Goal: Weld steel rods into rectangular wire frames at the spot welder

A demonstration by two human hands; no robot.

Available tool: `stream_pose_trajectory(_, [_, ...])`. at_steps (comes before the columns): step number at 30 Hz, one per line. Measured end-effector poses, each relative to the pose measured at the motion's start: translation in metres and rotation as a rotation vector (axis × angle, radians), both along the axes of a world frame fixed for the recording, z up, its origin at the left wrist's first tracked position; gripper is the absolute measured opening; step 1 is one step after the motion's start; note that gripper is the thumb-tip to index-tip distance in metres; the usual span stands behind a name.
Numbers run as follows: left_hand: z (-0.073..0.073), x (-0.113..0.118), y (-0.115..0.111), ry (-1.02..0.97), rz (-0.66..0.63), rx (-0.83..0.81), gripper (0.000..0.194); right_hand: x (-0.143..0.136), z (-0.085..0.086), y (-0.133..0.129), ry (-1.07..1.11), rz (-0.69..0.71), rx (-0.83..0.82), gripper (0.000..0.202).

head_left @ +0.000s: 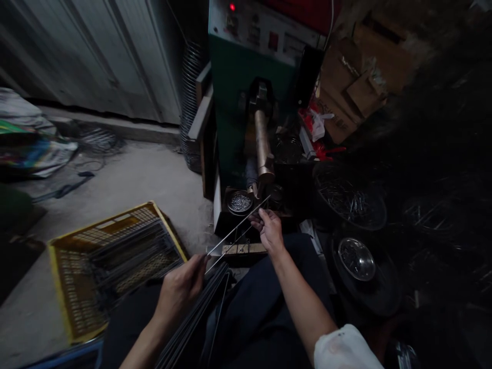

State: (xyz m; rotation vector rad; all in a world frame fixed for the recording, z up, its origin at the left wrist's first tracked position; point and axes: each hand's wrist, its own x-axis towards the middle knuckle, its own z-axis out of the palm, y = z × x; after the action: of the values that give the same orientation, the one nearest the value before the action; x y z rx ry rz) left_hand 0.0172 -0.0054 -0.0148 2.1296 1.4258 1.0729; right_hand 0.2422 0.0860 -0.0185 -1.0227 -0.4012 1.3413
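Note:
My left hand [182, 282] is closed around the near end of a thin metal wire frame [234, 229], which slants up and away to the right. Close to its far end, my right hand [268, 228] has thumb and fingers pinched at the wire; any small piece between the fingertips is hidden. The frame's tip lies just below the copper-coloured electrode arm [263, 143] of a green machine [232, 102]. A round dish of small metal pieces [240, 202] sits beside the tip. Several dark wire frames [196, 318] rest across my lap beneath my left hand.
A yellow plastic crate [61, 287] holding wire frames stands on the left floor. On the right are a shiny metal bowl [356, 259] and a dark basin of metal pieces [349, 200]. Cardboard [342, 97] lies behind. A wire coil [191, 107] stands beside the machine.

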Motion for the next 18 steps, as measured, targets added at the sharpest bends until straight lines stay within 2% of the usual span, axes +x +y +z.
stream_pose_trajectory(9, [-0.003, -0.008, -0.001, 0.051, 0.015, 0.159, 0.027, -0.005, 0.006, 0.004, -0.082, -0.001, 0.073, 0.031])
stream_pose_trajectory(18, [0.008, -0.005, 0.005, 0.039, 0.021, 0.147, 0.032, -0.007, 0.014, 0.014, -0.085, -0.013, 0.101, 0.031])
